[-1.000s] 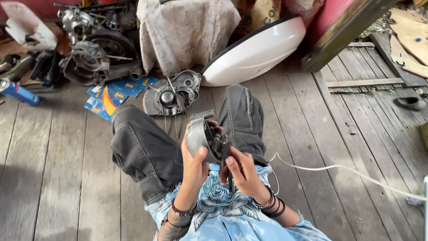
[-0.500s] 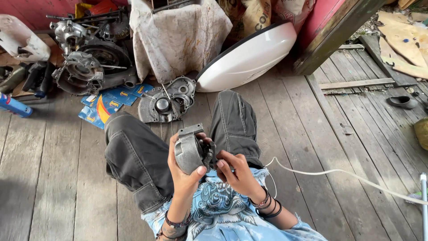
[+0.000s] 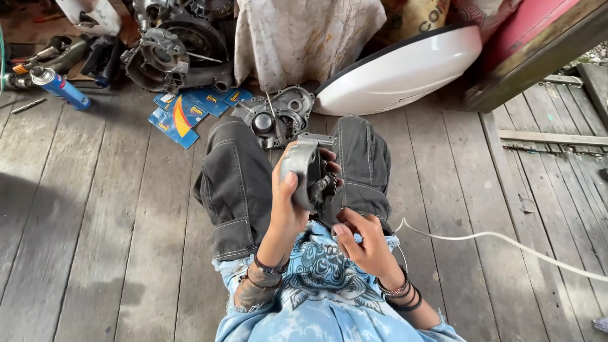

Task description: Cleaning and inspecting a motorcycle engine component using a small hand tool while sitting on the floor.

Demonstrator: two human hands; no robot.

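I sit cross-legged on a wooden plank floor [image 3: 114, 253] in dark grey trousers. My left hand [image 3: 286, 206] grips a grey metal engine part [image 3: 303, 170], a rounded housing, held upright over my lap. Dark mechanical bits show on its right side. My right hand [image 3: 362, 239] is just below and right of the part, fingers curled near its lower edge, apparently pinching something small that I cannot make out. Both wrists carry dark bracelets.
An engine cover [image 3: 277, 115] lies on the floor ahead, beside blue packets [image 3: 190, 111]. A larger engine block [image 3: 174, 50], a blue spray can [image 3: 58, 87], a white curved panel [image 3: 402, 69] and a draped cloth [image 3: 304, 35] stand behind. A white cable [image 3: 500, 239] runs off right.
The housing has been turned in my left hand so its rounded grey side faces me. My right hand has dropped slightly below it. The view has shifted a little.
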